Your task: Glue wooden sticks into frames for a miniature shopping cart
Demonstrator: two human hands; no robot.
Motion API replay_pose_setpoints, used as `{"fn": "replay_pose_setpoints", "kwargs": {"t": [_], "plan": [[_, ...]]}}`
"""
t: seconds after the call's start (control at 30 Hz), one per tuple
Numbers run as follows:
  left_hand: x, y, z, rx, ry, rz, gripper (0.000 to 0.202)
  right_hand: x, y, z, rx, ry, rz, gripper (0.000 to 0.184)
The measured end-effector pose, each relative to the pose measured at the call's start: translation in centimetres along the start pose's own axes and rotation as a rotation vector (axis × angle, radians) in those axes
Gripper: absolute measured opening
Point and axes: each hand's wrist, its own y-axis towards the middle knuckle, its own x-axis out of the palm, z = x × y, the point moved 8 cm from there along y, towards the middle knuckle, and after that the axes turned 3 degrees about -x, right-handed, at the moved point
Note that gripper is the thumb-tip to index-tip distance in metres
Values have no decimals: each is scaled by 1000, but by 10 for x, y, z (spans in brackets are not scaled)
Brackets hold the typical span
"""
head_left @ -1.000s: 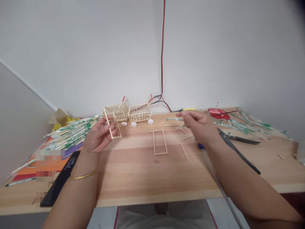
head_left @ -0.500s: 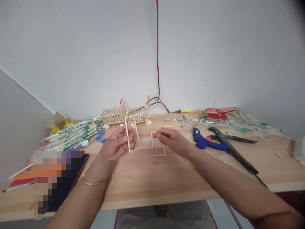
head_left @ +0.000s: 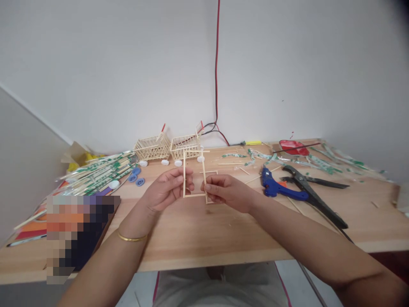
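A rectangular frame of thin wooden sticks (head_left: 194, 195) is held up between both hands, above the table. My left hand (head_left: 171, 185) pinches its left side stick, and my right hand (head_left: 223, 192) pinches its right side stick. Behind my right hand a second, similar stick frame (head_left: 213, 202) lies on the table, partly hidden by the fingers. Farther back stand two small carts built of sticks, a left cart (head_left: 151, 148) and a right cart (head_left: 183, 147), with white wheels and red-tipped handles.
To the right lie a blue glue gun (head_left: 271, 185), black-handled pliers (head_left: 315, 200) and a red piece (head_left: 293, 147) among torn wrappers (head_left: 326, 164). At left are wrapped sticks (head_left: 102, 170), blue wheels (head_left: 136, 175) and a dark flat object (head_left: 107, 224). A red and black cable (head_left: 217, 76) hangs down the wall.
The stick frame has moved right and been turned to face me. My right hand has moved from above the lying frame to take hold of the raised frame's right side.
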Motion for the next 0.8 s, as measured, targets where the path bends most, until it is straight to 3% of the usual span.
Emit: {"fn": "replay_pose_setpoints", "kwargs": {"t": [0.2,0.37,0.8], "plan": [[-5,-1,-13,-160,243,87,26,-23,-2,-6,-40,-107,121,34],[-3,-2,-19,-239,378,147,28,-29,-2,-10,-48,-234,147,33],[-10,2,-21,-211,436,201,27,-30,1,-4,-28,-235,137,35]]}}
